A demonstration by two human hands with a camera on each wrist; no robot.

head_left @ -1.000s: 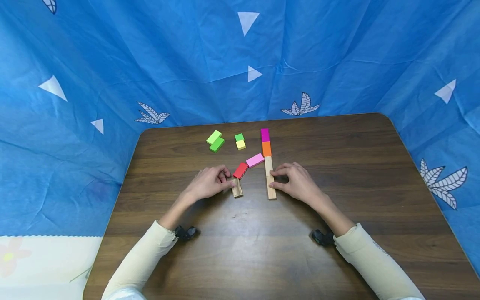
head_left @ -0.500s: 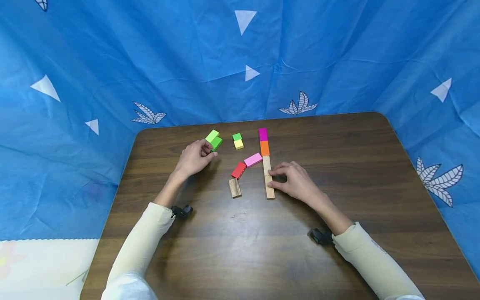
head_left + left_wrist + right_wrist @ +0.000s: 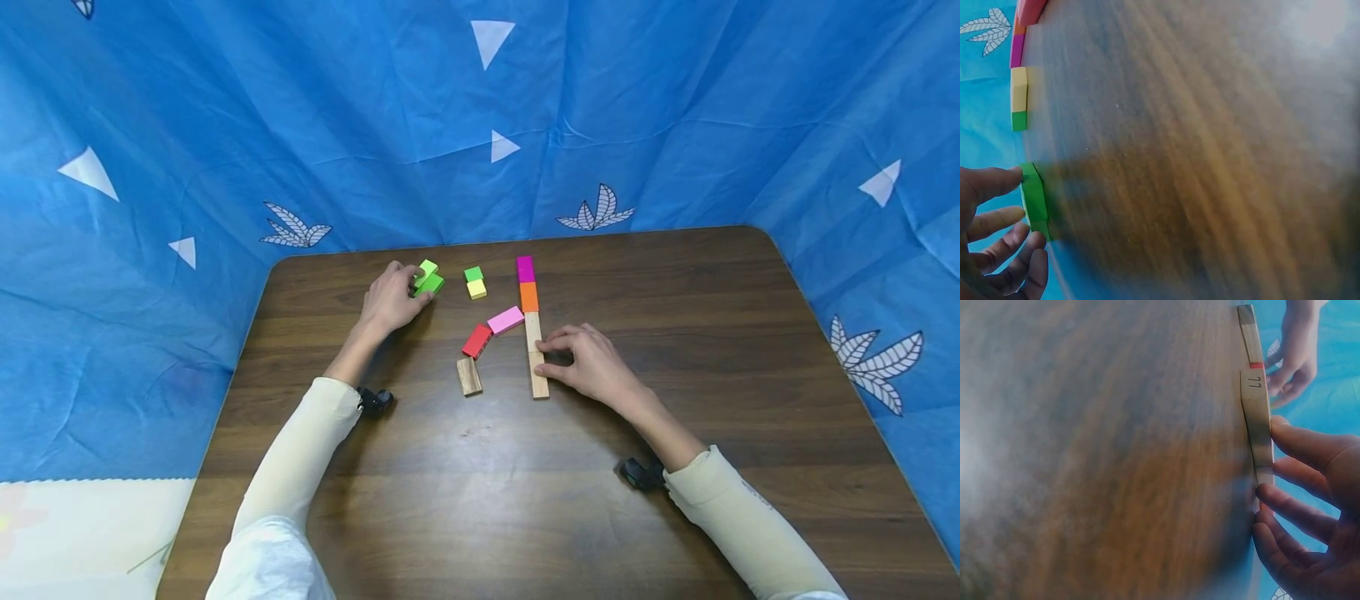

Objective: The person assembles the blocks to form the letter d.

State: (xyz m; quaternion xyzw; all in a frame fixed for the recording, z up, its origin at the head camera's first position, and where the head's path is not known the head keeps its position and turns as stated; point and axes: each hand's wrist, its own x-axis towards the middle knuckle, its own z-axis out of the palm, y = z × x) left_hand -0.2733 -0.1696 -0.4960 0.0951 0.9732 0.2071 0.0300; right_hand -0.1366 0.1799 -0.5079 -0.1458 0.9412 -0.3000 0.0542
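At the back left of the table my left hand point(image 3: 392, 298) touches a pair of green blocks, with thumb and fingers spread along their near side. The darker green block point(image 3: 431, 284) lies against a lighter green block point(image 3: 427, 269), part of which the fingers cover. My right hand point(image 3: 591, 360) rests its thumb and index fingertip on the side of a straight row. In that row, two plain wooden blocks point(image 3: 539, 384) lie end to end, followed by an orange block point(image 3: 528, 297) and a magenta block point(image 3: 525, 268). The right wrist view shows a printed number on the nearest wooden block point(image 3: 1255, 412).
Left of the row, a pink block point(image 3: 506, 321), a red block point(image 3: 477, 341) and a darker wooden block point(image 3: 469, 377) form a slanting line. A small green block point(image 3: 473, 274) and a yellow block point(image 3: 477, 289) lie behind. A blue curtain point(image 3: 420, 125) surrounds the brown table point(image 3: 480, 500).
My left hand has left the darker wooden block and moved back and left to the green blocks. My right hand has stayed at the row.
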